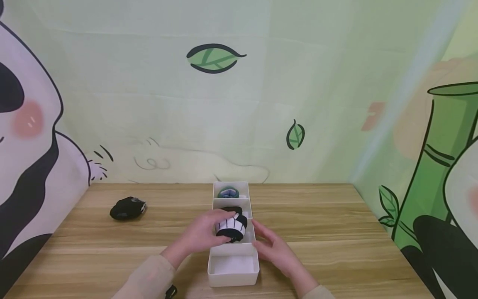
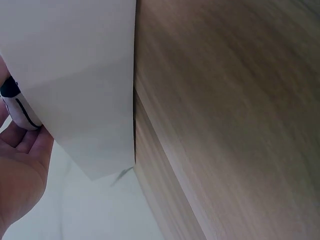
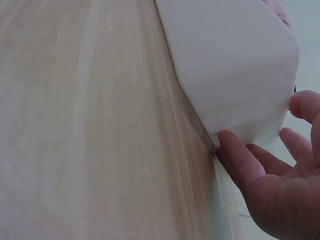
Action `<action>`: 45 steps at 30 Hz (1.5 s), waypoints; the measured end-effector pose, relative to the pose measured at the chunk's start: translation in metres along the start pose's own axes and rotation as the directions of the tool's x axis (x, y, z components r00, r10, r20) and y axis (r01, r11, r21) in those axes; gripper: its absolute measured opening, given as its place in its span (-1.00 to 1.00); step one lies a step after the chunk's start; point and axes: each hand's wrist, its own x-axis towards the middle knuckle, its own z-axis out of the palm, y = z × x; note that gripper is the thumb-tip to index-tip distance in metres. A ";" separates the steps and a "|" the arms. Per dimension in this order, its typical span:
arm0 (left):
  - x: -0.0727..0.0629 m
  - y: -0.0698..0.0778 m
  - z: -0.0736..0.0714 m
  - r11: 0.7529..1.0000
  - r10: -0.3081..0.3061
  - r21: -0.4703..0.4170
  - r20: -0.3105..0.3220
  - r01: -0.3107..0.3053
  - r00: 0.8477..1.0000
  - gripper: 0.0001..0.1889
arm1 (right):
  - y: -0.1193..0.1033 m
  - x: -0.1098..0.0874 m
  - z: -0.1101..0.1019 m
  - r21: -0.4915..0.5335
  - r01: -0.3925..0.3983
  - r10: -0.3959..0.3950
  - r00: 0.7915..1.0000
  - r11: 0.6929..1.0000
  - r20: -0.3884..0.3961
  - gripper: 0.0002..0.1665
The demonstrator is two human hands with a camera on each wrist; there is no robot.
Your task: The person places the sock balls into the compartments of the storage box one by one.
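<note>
A long white divided box point(image 1: 233, 280) stands in the middle of the table. My left hand point(image 1: 199, 232) grips rolled black-and-white socks point(image 1: 232, 224) between thumb and fingers, at a middle compartment of the box. In the left wrist view only a bit of the white-and-black cloth point(image 2: 22, 112) shows past the box wall. Against the right side of the box, my right hand point(image 1: 274, 249) rests its fingertips with the fingers loosely bent. A green-blue rolled bundle point(image 1: 228, 192) sits in the farthest compartment. Black cloth point(image 1: 233, 209) shows just behind the held socks.
A black rolled bundle point(image 1: 128, 208) lies on the wooden table point(image 1: 317, 224) at the left. A small dark object point(image 1: 171, 291) shows beside the left sleeve at the near edge. A printed backdrop point(image 1: 168, 112) rises behind the table.
</note>
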 end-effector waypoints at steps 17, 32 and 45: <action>0.000 -0.003 0.004 0.994 0.063 0.086 -0.002 -0.063 0.998 -0.35 | -0.003 -0.001 0.001 -0.047 -0.019 0.019 1.000 0.999 -0.013 -0.26; 0.000 -0.005 0.005 0.991 0.054 0.118 0.013 -0.055 0.998 -0.35 | -0.004 -0.001 0.002 -0.054 -0.024 0.023 1.000 0.998 -0.021 -0.26; -0.001 -0.004 0.004 0.994 0.040 0.105 0.022 -0.042 0.999 -0.34 | -0.002 -0.001 0.001 -0.052 -0.020 0.019 1.000 0.998 -0.018 -0.25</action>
